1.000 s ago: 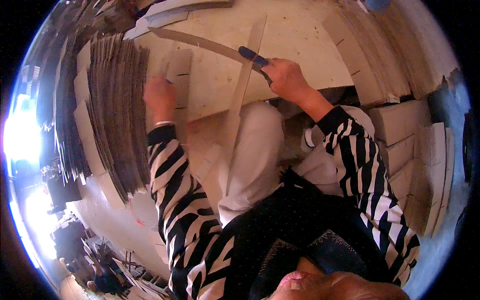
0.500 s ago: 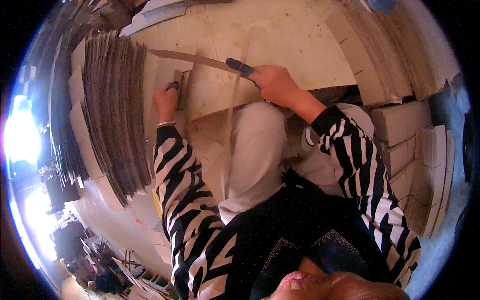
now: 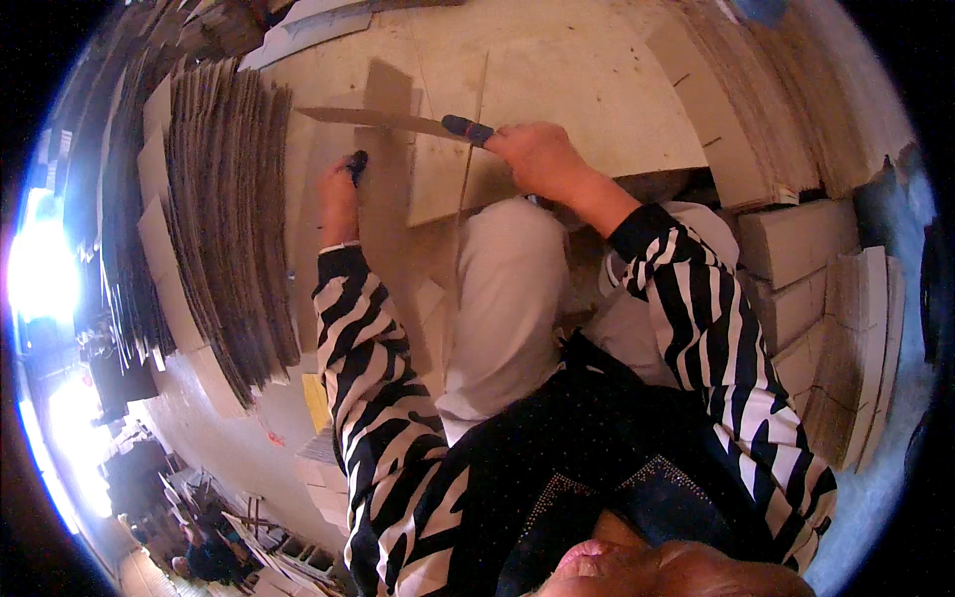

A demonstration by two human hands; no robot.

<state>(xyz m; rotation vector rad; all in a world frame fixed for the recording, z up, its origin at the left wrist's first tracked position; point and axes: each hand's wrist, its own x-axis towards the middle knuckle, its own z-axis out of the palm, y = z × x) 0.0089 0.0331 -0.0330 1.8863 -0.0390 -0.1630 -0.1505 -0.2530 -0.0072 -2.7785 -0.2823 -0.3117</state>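
Dark coverings sit on some fingers of both hands. My right hand [image 3: 537, 157] is closed on one end of a long, narrow cardboard strip [image 3: 373, 118], seen nearly edge-on, which reaches left across the board. My left hand [image 3: 341, 189] is closed at the left edge of a brown cardboard sheet [image 3: 386, 88], just below the strip's left part; its fingertips are partly hidden. The strip crosses in front of this sheet. A thin upright edge [image 3: 470, 149] stands between the hands, below the right fingertips.
A pale wooden board [image 3: 577, 70] lies under the work. Tall stacks of cardboard [image 3: 224, 199] stand at the left, and more stacked cardboard [image 3: 766, 109] at the right. My knees [image 3: 507, 289] are close below the board's near edge. Another person [image 3: 204, 557] shows far off at lower left.
The cardboard by my left hand has shifted and now shows a broad flat face rising past the strip. My left hand has moved slightly right; the right hand moved slightly left.
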